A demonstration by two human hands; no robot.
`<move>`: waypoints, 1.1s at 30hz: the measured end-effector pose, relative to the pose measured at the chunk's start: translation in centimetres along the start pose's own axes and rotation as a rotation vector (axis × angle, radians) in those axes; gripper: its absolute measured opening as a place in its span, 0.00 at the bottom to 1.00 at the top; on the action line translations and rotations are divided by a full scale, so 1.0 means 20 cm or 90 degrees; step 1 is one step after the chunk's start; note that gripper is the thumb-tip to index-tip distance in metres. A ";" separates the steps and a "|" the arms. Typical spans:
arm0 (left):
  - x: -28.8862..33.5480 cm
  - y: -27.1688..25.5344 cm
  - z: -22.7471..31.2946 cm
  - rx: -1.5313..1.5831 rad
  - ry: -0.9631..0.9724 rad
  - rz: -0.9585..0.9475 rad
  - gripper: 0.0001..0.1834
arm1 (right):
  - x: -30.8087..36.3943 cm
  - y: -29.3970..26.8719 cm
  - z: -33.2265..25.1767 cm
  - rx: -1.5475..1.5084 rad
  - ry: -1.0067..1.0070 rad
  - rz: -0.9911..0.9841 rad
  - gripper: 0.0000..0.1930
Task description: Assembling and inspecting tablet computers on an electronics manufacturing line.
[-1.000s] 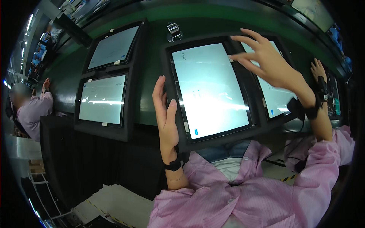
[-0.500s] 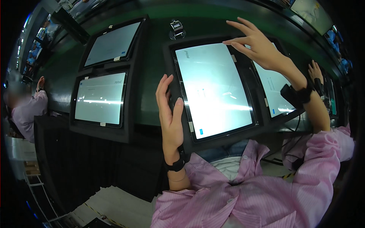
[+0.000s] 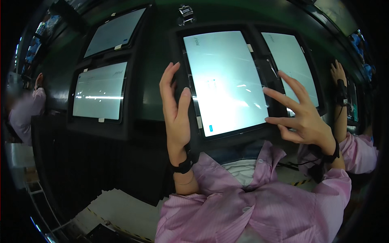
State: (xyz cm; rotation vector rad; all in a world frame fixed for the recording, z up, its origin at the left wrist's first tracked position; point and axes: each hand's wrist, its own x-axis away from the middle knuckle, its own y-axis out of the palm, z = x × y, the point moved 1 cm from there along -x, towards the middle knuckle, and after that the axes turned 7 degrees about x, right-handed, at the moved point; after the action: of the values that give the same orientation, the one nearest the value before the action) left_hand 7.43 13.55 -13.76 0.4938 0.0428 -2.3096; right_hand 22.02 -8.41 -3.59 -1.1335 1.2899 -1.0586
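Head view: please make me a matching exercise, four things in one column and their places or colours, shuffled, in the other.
1. Wearer's left hand
2. Wearer's right hand
3. Small silver metal counter
4. Wearer's striped shirt

A. On the green tabletop, beyond the central tablet
B. Pink
C. Beside the central tablet's left edge
D. Spread out, by the central tablet's right edge

Right pairs: 1-C, 2-D, 3-A, 4-B
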 end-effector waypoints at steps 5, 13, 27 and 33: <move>0.01 0.00 0.00 -0.005 -0.002 -0.002 0.24 | -0.16 0.00 -0.13 -0.038 -0.101 0.013 0.16; 0.00 -0.01 -0.01 0.035 0.008 -0.013 0.23 | -0.38 0.10 -0.26 -0.078 -0.184 -0.010 0.14; 0.01 0.01 0.00 0.026 0.010 -0.004 0.25 | -0.90 0.26 0.31 0.188 -0.025 0.142 0.14; 0.00 0.03 0.08 0.026 0.034 -0.009 0.24 | -0.88 0.16 0.44 0.181 0.025 0.169 0.15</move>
State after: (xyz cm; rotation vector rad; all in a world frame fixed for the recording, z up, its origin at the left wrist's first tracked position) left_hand 7.23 12.88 -12.14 0.5767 0.0253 -2.3150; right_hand 30.29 9.77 -4.33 -0.7105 1.2353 -1.0296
